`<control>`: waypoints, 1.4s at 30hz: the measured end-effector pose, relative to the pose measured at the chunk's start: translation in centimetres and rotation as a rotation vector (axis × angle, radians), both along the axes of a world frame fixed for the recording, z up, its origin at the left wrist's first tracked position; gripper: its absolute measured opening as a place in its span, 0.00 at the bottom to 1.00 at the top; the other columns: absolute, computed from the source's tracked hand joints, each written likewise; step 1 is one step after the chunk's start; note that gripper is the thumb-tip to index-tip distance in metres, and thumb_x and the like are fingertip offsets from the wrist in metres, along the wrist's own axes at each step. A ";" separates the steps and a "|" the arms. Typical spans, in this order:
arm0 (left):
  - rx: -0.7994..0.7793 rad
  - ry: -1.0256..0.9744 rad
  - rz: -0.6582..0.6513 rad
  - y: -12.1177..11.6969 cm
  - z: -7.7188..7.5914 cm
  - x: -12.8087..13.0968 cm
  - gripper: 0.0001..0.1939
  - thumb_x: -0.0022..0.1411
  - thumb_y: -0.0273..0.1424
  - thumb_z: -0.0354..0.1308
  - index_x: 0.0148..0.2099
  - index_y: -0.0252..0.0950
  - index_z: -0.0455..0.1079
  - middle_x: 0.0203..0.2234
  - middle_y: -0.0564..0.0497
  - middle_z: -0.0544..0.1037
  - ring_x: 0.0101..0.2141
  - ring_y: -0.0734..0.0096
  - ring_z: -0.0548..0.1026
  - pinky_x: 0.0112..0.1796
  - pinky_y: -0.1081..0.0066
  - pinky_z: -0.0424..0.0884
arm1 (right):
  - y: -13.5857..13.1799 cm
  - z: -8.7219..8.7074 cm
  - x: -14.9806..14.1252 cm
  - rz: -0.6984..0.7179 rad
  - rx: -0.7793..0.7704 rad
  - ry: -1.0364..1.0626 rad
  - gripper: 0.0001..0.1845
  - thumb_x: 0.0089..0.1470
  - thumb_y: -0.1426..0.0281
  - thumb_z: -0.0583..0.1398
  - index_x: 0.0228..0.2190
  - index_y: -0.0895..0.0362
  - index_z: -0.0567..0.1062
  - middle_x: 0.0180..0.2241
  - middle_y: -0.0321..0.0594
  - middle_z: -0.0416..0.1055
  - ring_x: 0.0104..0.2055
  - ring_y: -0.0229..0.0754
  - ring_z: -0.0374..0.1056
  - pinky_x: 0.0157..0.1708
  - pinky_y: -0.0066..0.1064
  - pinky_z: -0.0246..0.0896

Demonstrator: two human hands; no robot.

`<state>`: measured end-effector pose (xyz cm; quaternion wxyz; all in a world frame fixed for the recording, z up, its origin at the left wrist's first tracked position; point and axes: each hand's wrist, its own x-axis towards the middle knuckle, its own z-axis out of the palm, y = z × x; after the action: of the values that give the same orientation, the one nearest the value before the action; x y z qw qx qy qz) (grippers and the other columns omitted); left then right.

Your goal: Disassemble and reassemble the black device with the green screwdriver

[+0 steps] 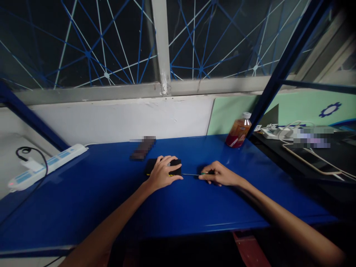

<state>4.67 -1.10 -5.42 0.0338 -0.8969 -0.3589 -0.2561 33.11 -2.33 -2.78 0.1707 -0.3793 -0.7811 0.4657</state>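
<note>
Black case (175, 162), left fingers (174, 167) clasping; right fingers (205, 177) pinch tool (191, 174); dark item (144, 148) behind, bottle (239, 131) back right.

The box (177, 162) sits mid-frame on the desk (178, 207). The screwdriver (191, 174) is just right of it. Up and left of the box lies a dark bar (143, 148). The power strip (50, 167) is at the far left. The bottle (238, 130) stands at the back, right of center. The phone (311, 159) lies at the far right.
</note>
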 end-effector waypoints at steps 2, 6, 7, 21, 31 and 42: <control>-0.003 -0.006 0.004 0.0 0.1 0.0 0.22 0.55 0.47 0.64 0.49 0.43 0.75 0.52 0.43 0.73 0.52 0.51 0.69 0.48 0.49 0.62 | -0.2 0.3 -0.1 0.016 -0.055 0.010 0.25 0.56 0.51 0.58 0.20 0.59 0.69 0.18 0.34 0.66 0.13 0.30 0.57 0.13 0.23 0.49; -0.016 0.012 0.006 0.0 0.5 0.1 0.22 0.56 0.47 0.64 0.50 0.44 0.74 0.52 0.43 0.72 0.52 0.51 0.70 0.49 0.50 0.62 | -0.5 0.9 -0.2 0.001 -0.064 0.002 0.26 0.57 0.51 0.57 0.19 0.59 0.69 0.18 0.34 0.67 0.13 0.29 0.56 0.14 0.23 0.48; -0.021 0.022 0.005 0.0 0.6 0.2 0.22 0.56 0.47 0.64 0.50 0.45 0.74 0.52 0.43 0.73 0.51 0.52 0.70 0.48 0.50 0.63 | -0.5 1.0 -0.2 -0.007 -0.041 -0.007 0.26 0.56 0.51 0.57 0.19 0.59 0.69 0.18 0.34 0.67 0.14 0.30 0.56 0.14 0.24 0.48; -0.034 0.016 0.022 -0.1 0.8 0.2 0.34 0.56 0.50 0.62 0.60 0.37 0.65 0.51 0.42 0.74 0.51 0.52 0.70 0.51 0.50 0.63 | 0.9 0.3 0.4 -0.203 0.371 -0.123 0.28 0.63 0.52 0.49 0.23 0.58 0.72 0.20 0.34 0.65 0.21 0.34 0.57 0.23 0.27 0.49; -0.077 0.000 -0.038 -0.6 1.5 0.1 0.35 0.54 0.50 0.64 0.59 0.38 0.66 0.51 0.42 0.74 0.51 0.52 0.71 0.51 0.50 0.63 | 0.9 -0.2 0.1 -0.179 0.459 -0.210 0.25 0.62 0.55 0.51 0.28 0.57 0.77 0.21 0.36 0.70 0.22 0.35 0.59 0.23 0.27 0.48; -0.063 -0.012 -0.061 -0.7 1.6 0.1 0.34 0.53 0.51 0.63 0.57 0.38 0.68 0.51 0.42 0.74 0.50 0.51 0.71 0.51 0.50 0.63 | 1.0 -0.1 0.2 -0.170 0.432 -0.212 0.25 0.62 0.55 0.51 0.27 0.58 0.78 0.21 0.36 0.70 0.21 0.34 0.59 0.23 0.27 0.48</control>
<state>4.79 -1.77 -3.79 -0.0046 -0.9066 -0.3395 -0.2508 33.28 -1.32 -2.93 0.2034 -0.4449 -0.8414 0.2296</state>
